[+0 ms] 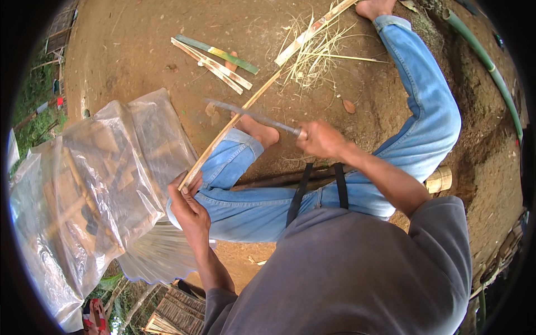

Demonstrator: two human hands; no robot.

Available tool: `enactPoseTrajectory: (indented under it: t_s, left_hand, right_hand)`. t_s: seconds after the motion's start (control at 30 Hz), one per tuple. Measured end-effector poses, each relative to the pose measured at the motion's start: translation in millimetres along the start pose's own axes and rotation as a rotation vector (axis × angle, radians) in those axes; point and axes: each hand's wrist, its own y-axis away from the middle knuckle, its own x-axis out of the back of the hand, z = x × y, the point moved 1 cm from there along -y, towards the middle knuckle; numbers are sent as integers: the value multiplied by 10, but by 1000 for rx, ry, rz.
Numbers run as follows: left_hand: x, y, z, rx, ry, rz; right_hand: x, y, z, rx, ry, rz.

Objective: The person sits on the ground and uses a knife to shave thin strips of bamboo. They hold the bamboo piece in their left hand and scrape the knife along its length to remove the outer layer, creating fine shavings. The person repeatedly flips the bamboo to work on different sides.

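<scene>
Bamboo strip (216, 143), long, narrow and pale, is held slantwise, its near end at the left and its far end reaching toward a heap of thin shavings (312, 72). By its look it should be light and springy, stiff over a short length but inclined to flex along the whole; its smooth faces may slide a little in the grasp, and its split edges could be sharp or shed splinters. A hold is best taken at the near end, across the flat faces, clear of the edges and well apart from the blade.

That end is pinched between the thumb and fingers of the left hand (190, 206). Farther along, the strip is crossed by the blade of a knife (268, 120), whose handle is enclosed by the curled right hand (321, 139); whether the edge bites into the strip cannot be told.

Beyond, a wider bamboo piece (312, 34) is seen beside the shavings. Short split pieces (219, 54) are laid to their left, a clear plastic sheet (151, 128) is draped at the left, and a green pole (490, 67) is seen at the far right.
</scene>
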Motion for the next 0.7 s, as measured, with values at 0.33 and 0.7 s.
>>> enactPoseTrajectory:
  t_s: [0.33,0.7]
  left_hand:
    - [54,14,-85,-161,-148,-62]
    - [50,39,-183,-91,-78,-45]
  right_hand:
    - [6,-93,358,11,129,95]
    - [80,-247,366,18,267,18]
